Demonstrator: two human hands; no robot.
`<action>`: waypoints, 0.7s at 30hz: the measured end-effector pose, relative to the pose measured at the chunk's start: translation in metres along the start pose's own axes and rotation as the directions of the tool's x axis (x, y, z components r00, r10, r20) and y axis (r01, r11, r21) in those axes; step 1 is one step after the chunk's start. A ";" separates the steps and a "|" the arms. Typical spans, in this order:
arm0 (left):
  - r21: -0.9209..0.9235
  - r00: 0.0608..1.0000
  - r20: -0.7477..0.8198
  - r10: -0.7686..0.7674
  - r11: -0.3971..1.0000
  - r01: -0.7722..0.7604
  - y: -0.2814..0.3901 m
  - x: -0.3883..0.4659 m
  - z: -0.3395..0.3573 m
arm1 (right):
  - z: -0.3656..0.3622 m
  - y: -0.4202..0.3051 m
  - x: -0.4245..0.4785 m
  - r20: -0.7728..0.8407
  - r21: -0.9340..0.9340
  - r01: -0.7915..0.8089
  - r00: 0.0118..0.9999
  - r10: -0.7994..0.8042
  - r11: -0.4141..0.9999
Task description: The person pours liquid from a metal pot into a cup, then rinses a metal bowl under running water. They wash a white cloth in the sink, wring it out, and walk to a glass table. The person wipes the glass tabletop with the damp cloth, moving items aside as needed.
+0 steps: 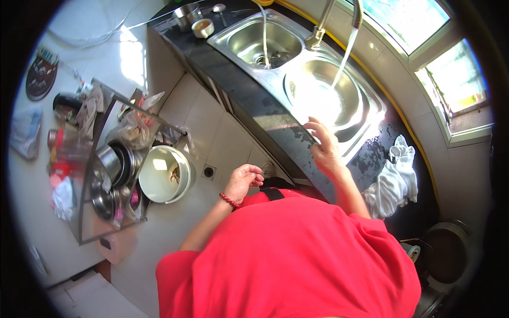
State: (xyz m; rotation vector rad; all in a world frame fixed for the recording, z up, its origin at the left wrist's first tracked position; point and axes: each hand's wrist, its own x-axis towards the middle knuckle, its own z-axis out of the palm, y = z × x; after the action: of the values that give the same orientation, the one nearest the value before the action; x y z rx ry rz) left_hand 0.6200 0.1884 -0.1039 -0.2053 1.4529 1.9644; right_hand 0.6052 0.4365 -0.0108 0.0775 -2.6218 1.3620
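Observation:
Water runs from the metal faucet (318, 33) into a round stainless-steel basin (354, 115) standing in the right bowl of the double sink (274, 85). Glare hides much of the basin's inside. My right hand (326, 149) is at the sink's front edge beside the basin, fingers spread and holding nothing. In front of my body, away from the counter, my left hand (243, 183) hangs with loosely curled fingers, a red bead bracelet on its wrist; nothing shows in it. A pale hose (264, 33) discharges into the left sink bowl.
A white cloth (391, 179) lies on the wet black counter (234, 83), right of the sink. At its far left are a metal pot (187, 16), a small cup (203, 28) and a spoon (219, 8). On the left stand a white bucket (161, 173) with scraps and a rack (113, 99) of pans.

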 end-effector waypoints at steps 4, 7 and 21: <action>0.080 0.996 0.027 -0.080 0.994 0.078 0.038 0.037 0.011 | 0.003 0.030 0.019 -0.057 0.096 -0.086 0.994 0.092 0.992; 0.187 0.991 0.073 -0.110 0.978 0.095 0.066 0.059 0.029 | -0.002 0.051 0.023 -0.229 0.166 -0.087 0.965 0.124 0.982; 0.581 0.842 0.445 -0.305 0.814 -0.012 0.096 0.162 0.144 | -0.133 0.114 -0.179 -0.939 -0.057 -0.994 0.085 0.334 0.094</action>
State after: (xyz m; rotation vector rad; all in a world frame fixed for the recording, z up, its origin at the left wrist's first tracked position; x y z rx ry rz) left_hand 0.4764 0.3711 -0.0562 0.4409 1.5048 1.2320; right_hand 0.7847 0.6033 -0.0616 -1.9329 -1.9918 -0.0361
